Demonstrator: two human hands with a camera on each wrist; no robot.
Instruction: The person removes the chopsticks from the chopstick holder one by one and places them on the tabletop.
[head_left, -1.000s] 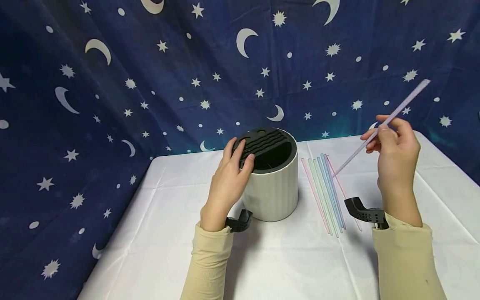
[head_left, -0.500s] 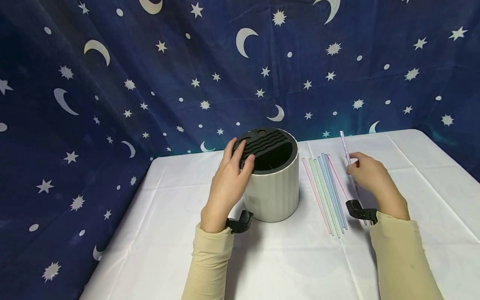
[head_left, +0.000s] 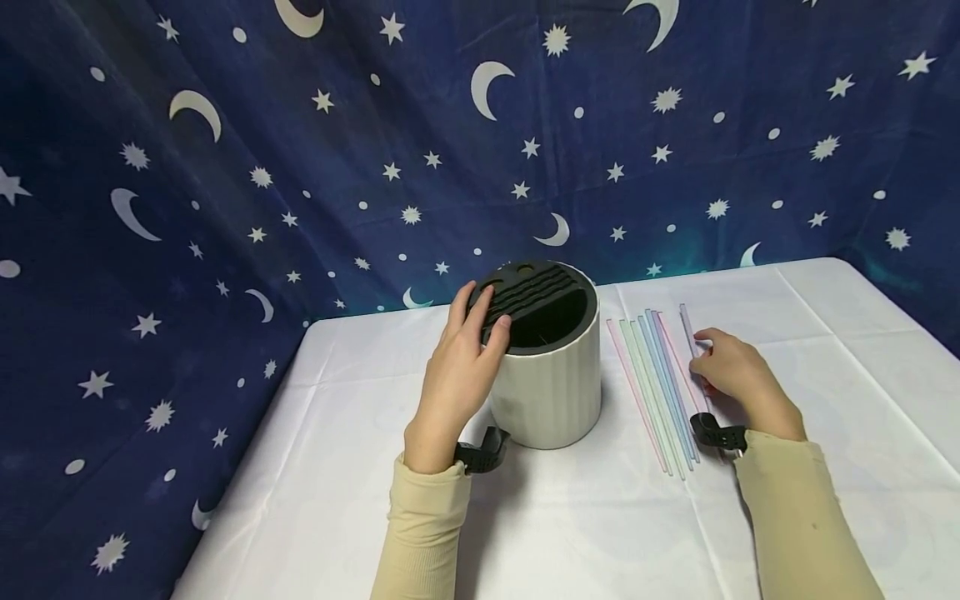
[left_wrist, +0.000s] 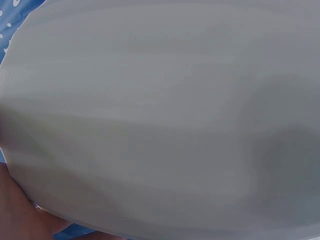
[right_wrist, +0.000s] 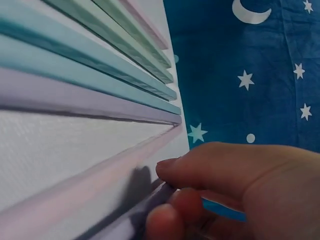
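In the head view, my left hand rests on the left rim of a white ribbed round holder, its fingers over the black slotted top. The holder's wall fills most of the left wrist view. My right hand is low over the table, pinching a purple drinking straw between thumb and fingers. The right wrist view shows this straw close to the cloth. Left of it lie several pastel straws side by side, pink, green, blue and purple. One pink straw lies slanted nearest my right hand.
A white cloth covers the table. Behind and to the left hangs a dark blue curtain with moons and stars. A black wrist mount sits on the left wrist, another mount on the right.
My right hand has lowered the purple straw from a raised slant to table level, right of the other straws. My left hand stays on the holder.
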